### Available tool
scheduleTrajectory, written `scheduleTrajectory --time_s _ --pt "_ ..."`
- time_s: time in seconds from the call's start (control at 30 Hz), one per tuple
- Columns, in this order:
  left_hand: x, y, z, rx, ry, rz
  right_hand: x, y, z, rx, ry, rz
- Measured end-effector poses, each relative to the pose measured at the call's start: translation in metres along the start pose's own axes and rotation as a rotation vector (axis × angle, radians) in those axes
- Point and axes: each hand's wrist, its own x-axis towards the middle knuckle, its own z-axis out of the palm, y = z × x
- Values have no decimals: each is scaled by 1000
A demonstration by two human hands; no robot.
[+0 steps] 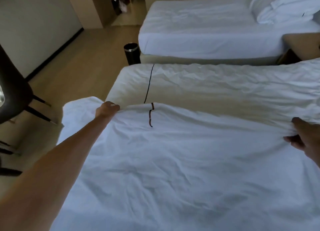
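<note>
Holding the duvet edge raised over the bed, left grip and right grip both clamped on bunched fabric, well apart. Risks: right pinch looks shallow, may slip on a hard tug; uneven pull would skew the stripe; slack left corner overhangs the bed and could drag to the floor.

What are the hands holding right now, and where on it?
Both grip the white bed cover along its raised far edge: the left hand near the corner, the right hand farther along that edge.
</note>
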Motion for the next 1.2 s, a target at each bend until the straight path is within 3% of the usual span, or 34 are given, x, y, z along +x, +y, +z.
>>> scheduleTrajectory --time_s 0.13,0.33,0.43,0.5,0.57,0.63,0.7,0.77,0.9,1.03,1.13,1.2 --pt "68 15 48 8 -42 -8 67 9 41 -64 27 25" --pt "127 10 99 -64 227 45 121 11 91 -101 24 -66" --pt "151 3 112 -99 234 92 120 15 112 -3 -16 -97" --pt "162 -8 122 -201 89 128 108 29 123 33 -170 -115" --pt "162 -29 140 -194 -155 148 101 64 128 -144 -312 -54" --pt "153 -67 164 131 -431 152 87 110 135 -283 -475 46" --pt "138 -109 181 495 -482 201 80 159 141 -273 -526 136" --pt "117 -129 183 525 -420 270 69 190 136 -251 -473 111" --pt "68 -151 159 191 -272 271 46 209 107 -235 -455 10" --pt "36 -188 137 295 -155 365 15 208 98 -563 -411 -245" --pt "26 -201 110 384 131 343 -5 200 116 -748 -387 -451" --pt "23 -220 91 387 305 188 -32 200 132 -836 -428 -642"
